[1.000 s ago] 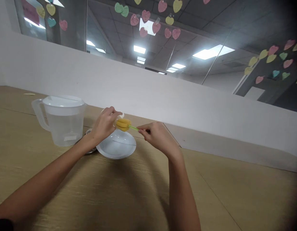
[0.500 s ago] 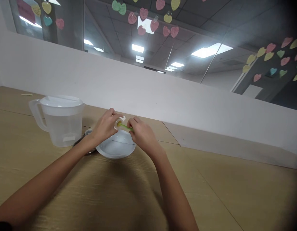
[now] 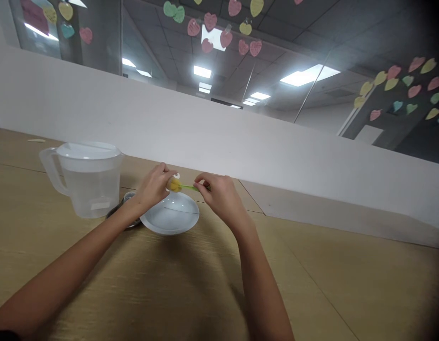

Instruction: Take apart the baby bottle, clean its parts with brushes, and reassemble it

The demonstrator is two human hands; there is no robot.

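In the head view, my left hand (image 3: 151, 186) is closed round a small whitish bottle (image 3: 177, 175), most of it hidden by the fingers. My right hand (image 3: 219, 193) pinches the thin green handle of a bottle brush (image 3: 186, 186). The brush's rounded yellow head lies at the bottle's mouth, close to my left fingertips. Below both hands is a white bowl (image 3: 169, 220) on the table. How much of the head is still within the bottle I cannot tell.
A translucent lidded pitcher (image 3: 89, 184) holding clear liquid stands at the left. Behind my left wrist, a dark-rimmed round dish (image 3: 114, 211) is partly covered. A low white wall (image 3: 205, 137) with glass above it bounds the wooden table (image 3: 311, 279) at the back.
My right hand has moved right, drawing the brush outward, so more of its yellow head shows at the bottle's mouth. My left hand has stayed nearly in place.
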